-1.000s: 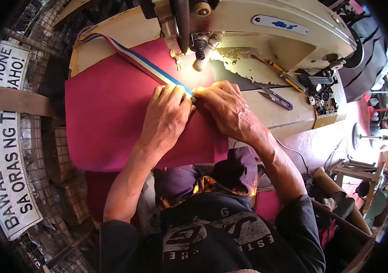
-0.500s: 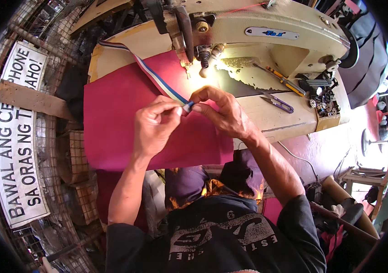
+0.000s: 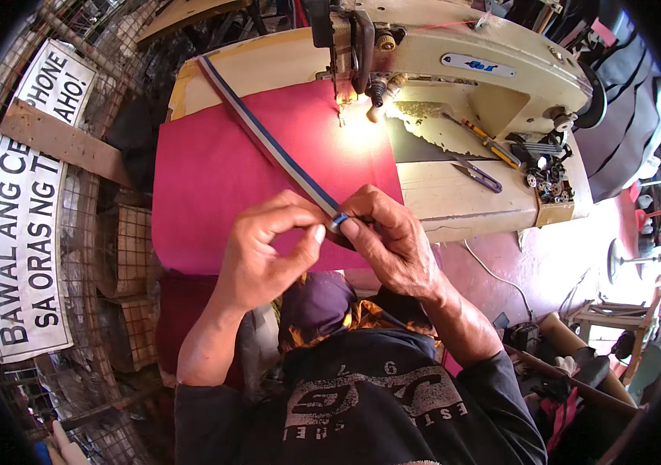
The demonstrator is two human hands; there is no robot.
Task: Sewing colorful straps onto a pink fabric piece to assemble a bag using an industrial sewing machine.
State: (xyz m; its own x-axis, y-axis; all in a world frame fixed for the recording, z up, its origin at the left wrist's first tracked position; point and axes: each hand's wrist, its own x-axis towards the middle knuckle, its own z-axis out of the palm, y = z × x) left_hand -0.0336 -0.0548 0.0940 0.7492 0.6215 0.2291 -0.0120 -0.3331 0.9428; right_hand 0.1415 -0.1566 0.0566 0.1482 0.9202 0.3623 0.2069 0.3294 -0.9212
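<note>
A narrow blue, white and red striped strap [image 3: 272, 144] runs diagonally across a magenta sheet of material [image 3: 214, 190]. Its near end is folded between my hands. My right hand [image 3: 396, 244] pinches that folded end between thumb and forefinger. My left hand [image 3: 264, 248] meets the same end from the other side, forefinger against the strap and thumb curled close by; part of its grip is hidden. Beyond my hands, the lit needle area of a cream sewing machine [image 3: 493, 77] stands over the sheet's far right corner.
A purple-handled thread snipper [image 3: 479, 177] and a yellow-handled screwdriver [image 3: 493, 143] lie on the machine table [image 3: 446, 198]. Several metal bobbins [image 3: 547, 182] fill a small tray at its right edge. Wire mesh [image 3: 132, 248] and a white sign [image 3: 24, 256] stand at the left.
My hands have come nearer to my body, bringing the strap's folded end with them. More of the strap now lies straight over the sheet. My left thumb has loosened from its pinch.
</note>
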